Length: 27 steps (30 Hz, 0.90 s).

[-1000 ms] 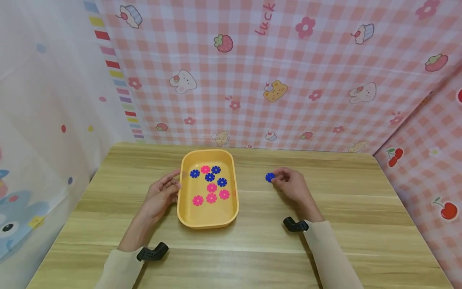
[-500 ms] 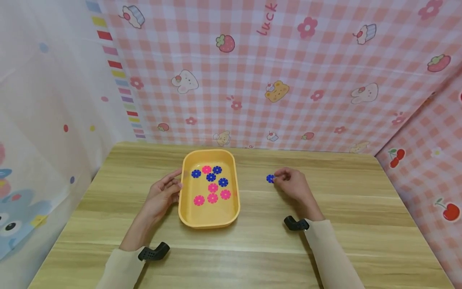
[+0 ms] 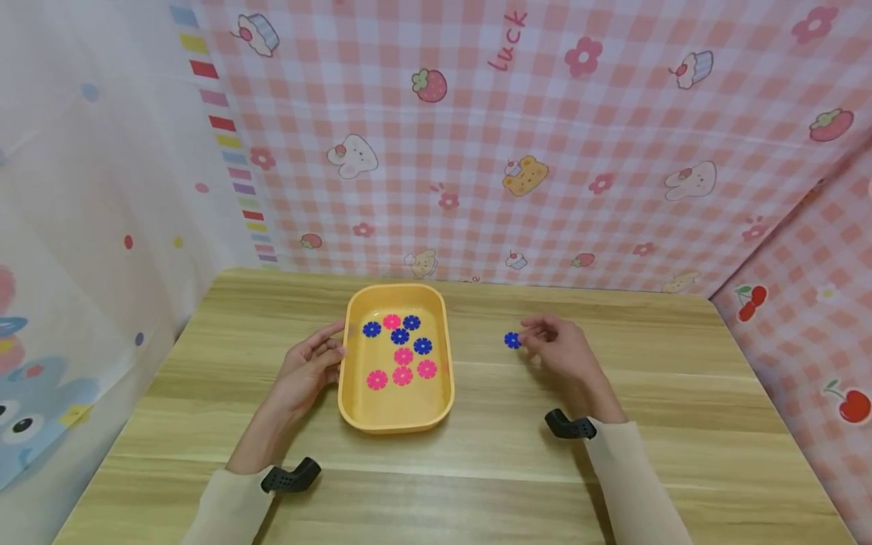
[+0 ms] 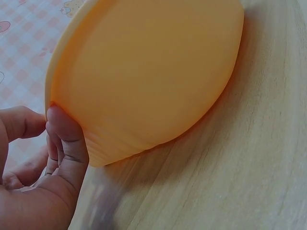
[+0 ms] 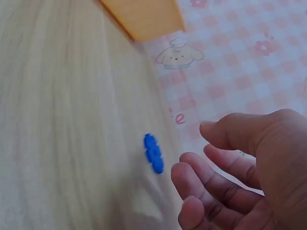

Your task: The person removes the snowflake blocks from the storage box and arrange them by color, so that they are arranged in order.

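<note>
A yellow tray (image 3: pixel 397 415) stands on the table, with several blue and pink snowflake-shaped plastic discs lying flat in it. My left hand (image 3: pixel 308 369) rests against the tray's left side, thumb and fingertips touching the outer wall near the rim, as the left wrist view shows too. To the right of the tray a single blue snowflake disc (image 3: pixel 512 340) lies on the tabletop. My right hand (image 3: pixel 557 348) hovers just right of this disc with loosely bent fingers; in the right wrist view a gap separates the fingertips from the blue disc (image 5: pixel 153 153).
The wooden table (image 3: pixel 477 484) ends at the back against a pink checked cloth (image 3: pixel 477 136). White printed cloth (image 3: pixel 88 189) hangs on the left, and another checked cloth (image 3: pixel 804 363) closes the right side.
My right hand has let go of the blue disc and drawn slightly right, leaving the disc on the table. My left hand and the tray keep their places.
</note>
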### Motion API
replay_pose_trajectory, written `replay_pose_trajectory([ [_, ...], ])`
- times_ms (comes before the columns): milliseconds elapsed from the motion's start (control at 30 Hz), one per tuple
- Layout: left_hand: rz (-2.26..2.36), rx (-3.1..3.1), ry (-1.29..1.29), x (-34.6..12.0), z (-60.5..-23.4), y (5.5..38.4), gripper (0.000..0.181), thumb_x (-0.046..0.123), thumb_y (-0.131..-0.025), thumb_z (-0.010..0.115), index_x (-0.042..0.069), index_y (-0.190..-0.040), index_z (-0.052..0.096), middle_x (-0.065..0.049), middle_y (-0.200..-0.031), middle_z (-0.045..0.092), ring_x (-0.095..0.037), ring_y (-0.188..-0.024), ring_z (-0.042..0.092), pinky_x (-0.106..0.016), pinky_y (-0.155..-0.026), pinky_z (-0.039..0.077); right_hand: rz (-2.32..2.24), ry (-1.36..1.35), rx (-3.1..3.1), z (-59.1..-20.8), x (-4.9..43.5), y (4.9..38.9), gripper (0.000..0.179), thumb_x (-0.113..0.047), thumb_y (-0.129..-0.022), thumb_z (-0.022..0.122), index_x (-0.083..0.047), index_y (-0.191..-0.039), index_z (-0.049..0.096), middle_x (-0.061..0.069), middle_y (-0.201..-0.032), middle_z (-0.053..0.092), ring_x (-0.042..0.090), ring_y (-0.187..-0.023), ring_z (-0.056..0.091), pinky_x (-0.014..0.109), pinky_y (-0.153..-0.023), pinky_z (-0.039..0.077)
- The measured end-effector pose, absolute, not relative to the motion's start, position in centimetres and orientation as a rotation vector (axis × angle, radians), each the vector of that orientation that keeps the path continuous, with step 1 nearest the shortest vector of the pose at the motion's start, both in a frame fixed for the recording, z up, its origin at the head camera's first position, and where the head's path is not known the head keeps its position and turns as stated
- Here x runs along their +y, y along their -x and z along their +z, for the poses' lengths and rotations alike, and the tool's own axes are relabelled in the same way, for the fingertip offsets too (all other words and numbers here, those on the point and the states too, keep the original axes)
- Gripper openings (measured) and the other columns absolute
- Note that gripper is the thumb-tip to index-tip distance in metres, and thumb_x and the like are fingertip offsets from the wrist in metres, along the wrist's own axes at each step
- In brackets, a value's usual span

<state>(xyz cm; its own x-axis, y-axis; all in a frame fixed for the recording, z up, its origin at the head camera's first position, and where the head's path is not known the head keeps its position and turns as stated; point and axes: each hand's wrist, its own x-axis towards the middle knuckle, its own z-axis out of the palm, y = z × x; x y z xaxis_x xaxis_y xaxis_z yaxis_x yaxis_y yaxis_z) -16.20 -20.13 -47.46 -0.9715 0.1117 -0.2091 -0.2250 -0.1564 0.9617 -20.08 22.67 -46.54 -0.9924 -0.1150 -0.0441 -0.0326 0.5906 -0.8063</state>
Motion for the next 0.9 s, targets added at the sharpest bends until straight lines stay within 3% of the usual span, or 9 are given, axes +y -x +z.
replay_pose_trajectory([
  [533,2.231,1.881,0.127,-20.1,-47.4,16.1,0.057,0.004,-0.103,0.058,0.007,-0.157,0.040,0.001,-0.106,0.060,-0.008,-0.079,0.062,-0.022,-0.068,0.058,-1.378,0.401,2.737,-42.5,20.8,19.4,0.046,-0.025,-0.098,0.071,-0.012,-0.140,0.057,0.016,-0.128,0.066,0.028,-0.107,0.067,0.040,-0.089,0.057],
  [900,2.223,1.879,0.137,-20.1,-47.5,16.0,0.056,0.005,-0.103,0.058,0.006,-0.156,0.040,0.002,-0.105,0.061,-0.007,-0.082,0.061,-0.022,-0.069,0.057,-1.401,0.485,2.702,-41.0,18.0,19.2,0.055,-0.028,-0.095,0.074,-0.019,-0.145,0.053,0.006,-0.134,0.063,0.027,-0.117,0.063,0.045,-0.095,0.055],
])
